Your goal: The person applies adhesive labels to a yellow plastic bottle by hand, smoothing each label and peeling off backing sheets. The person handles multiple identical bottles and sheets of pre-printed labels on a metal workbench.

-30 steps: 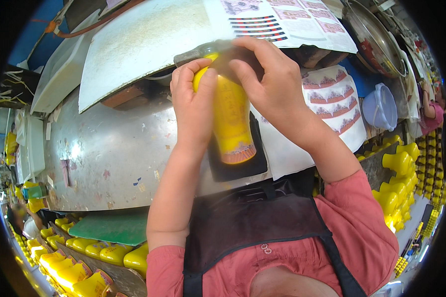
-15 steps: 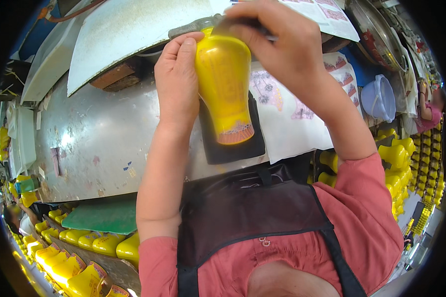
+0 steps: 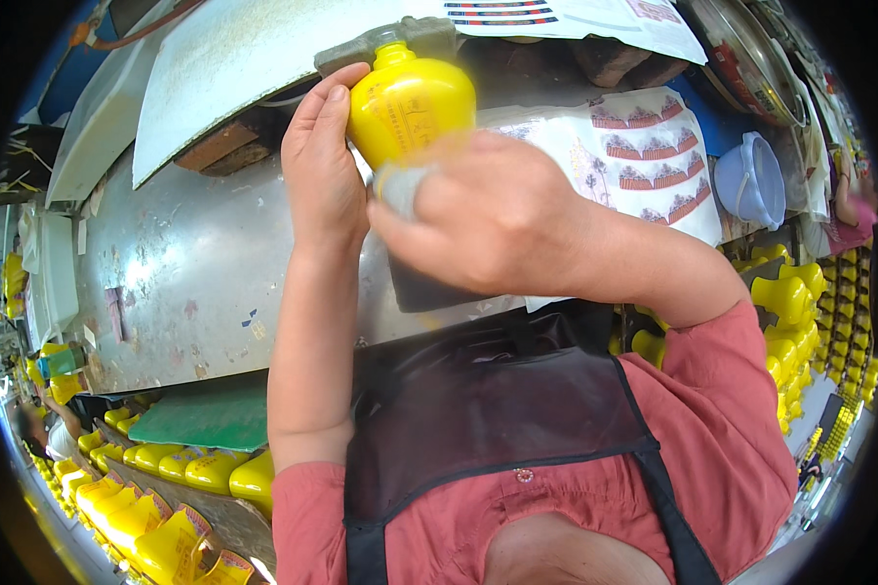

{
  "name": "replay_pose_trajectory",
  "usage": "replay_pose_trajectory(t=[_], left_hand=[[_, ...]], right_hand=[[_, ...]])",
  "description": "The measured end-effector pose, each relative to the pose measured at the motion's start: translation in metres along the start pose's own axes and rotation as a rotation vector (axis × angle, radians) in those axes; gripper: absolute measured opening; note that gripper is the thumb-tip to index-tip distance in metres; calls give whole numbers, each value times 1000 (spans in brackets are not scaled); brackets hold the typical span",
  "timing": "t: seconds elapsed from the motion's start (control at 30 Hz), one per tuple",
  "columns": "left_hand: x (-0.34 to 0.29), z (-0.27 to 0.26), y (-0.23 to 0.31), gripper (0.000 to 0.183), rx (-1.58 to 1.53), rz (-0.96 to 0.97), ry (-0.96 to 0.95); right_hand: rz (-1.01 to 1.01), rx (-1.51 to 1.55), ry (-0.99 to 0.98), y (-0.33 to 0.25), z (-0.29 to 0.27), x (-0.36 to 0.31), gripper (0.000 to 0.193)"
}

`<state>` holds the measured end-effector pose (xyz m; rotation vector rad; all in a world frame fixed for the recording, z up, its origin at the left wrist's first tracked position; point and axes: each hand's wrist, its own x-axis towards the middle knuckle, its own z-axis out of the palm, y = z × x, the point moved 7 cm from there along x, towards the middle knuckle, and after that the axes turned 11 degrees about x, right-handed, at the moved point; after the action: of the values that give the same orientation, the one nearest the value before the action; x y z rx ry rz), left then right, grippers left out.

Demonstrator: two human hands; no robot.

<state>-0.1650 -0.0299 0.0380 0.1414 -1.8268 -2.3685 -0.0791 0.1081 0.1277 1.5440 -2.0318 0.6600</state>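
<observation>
A glossy yellow vase-shaped bottle [image 3: 400, 102] with faint printed marks on its front lies with its narrow neck pointing away from me. My left hand [image 3: 324, 166] is closed along the bottle's left side, thumb and fingers near the shoulder. My right hand [image 3: 498, 214], smeared by motion, grips a pale grey piece [image 3: 400, 190] against the bottle's lower body; its exact kind is blurred. That hand hides the base of the bottle. Behind the neck lies a grey folded cloth or block [image 3: 424, 37]. Below sits a black pad [image 3: 424, 288], partly covered by my hand.
Printed decal sheets [image 3: 654, 156] lie on the metal table [image 3: 185, 283] to the right. A light purple bucket [image 3: 751, 180] stands farther right. Rows of yellow bottles [image 3: 215, 470] fill racks at both sides. A white board [image 3: 254, 68] rises at the back.
My right hand has come down from the bottle's neck to its lower body. The bottle and my left hand have shifted slightly left and away; the decal sheet beyond shows more.
</observation>
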Motion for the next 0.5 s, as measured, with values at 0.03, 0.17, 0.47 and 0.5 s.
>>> replay_pose_trajectory(t=[0.03,0.17,0.47,0.5], left_hand=[[-1,0,0,29,-10,-14,-12],[-5,7,9,31,28,72,-66],[-24,22,-5,62,85,60,-85],[-24,21,-7,62,58,45,-78]], right_hand=[[-32,-8,12,-7,3,-3,22],[-43,212,-229,-18,16,-6,26],[264,321,142,36,-18,-52,22],[53,272,177,16,-16,-59,22]])
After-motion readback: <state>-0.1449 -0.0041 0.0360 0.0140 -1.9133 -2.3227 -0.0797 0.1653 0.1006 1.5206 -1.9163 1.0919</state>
